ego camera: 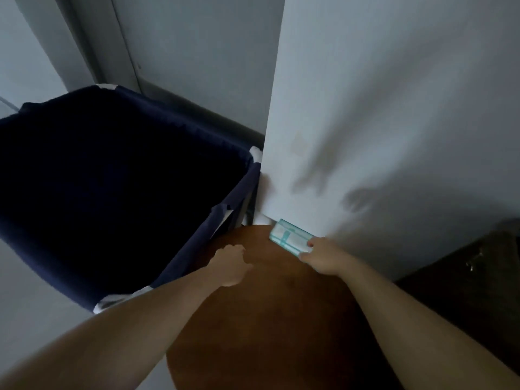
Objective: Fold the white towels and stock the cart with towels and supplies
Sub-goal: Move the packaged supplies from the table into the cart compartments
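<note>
A small teal-and-white packet (289, 236) lies at the far edge of a round brown table (275, 319), close against the white wall. My right hand (323, 256) grips the packet's near end with thumb and fingers. My left hand (229, 264) hovers over the table's left part, fingers curled loosely and holding nothing. A navy fabric cart bin (112, 187) with a white frame stands to the left of the table; its inside is dark and I cannot see any contents. No white towels are in view.
A white wall corner (365, 108) rises right behind the table. A dark wooden cabinet (464, 291) sits at the right. Pale floor (33, 291) shows at the lower left, and a door frame (121, 52) lies beyond the bin.
</note>
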`<state>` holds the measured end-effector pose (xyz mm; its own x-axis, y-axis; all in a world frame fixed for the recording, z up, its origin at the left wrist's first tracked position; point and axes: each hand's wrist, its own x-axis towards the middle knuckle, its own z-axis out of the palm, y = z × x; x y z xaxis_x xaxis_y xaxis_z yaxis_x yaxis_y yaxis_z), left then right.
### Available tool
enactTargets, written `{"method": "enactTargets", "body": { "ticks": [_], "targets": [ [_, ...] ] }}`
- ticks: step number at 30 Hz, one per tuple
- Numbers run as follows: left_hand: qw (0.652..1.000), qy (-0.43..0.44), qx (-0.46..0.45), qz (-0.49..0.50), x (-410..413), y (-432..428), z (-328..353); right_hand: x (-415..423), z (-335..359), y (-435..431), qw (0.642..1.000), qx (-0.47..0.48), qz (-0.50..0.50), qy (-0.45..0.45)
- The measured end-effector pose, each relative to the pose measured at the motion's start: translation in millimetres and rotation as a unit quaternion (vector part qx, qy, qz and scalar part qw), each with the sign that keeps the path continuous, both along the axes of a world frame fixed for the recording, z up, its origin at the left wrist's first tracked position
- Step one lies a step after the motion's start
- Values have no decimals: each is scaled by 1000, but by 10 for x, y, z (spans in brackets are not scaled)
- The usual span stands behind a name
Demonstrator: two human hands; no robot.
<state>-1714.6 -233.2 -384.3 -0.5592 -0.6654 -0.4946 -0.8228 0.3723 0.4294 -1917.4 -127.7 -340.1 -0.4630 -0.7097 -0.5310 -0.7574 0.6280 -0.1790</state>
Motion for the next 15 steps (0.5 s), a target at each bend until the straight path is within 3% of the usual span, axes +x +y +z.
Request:
{"method": "enactTargets", "body": {
  "ticks": [5,10,15],
  "targets": [
    [998,2,66,-4,-294,-295,-519,-21,-645,83,995,39,-76,-57],
    [991,31,127,30,-765,-267,-1127,-386,-1324,30,991,37,-124,-40],
    [983,32,155,94,-1124,-231,-1730,-849,-2049,-260,990,-49,-128,3]
  ]
}}
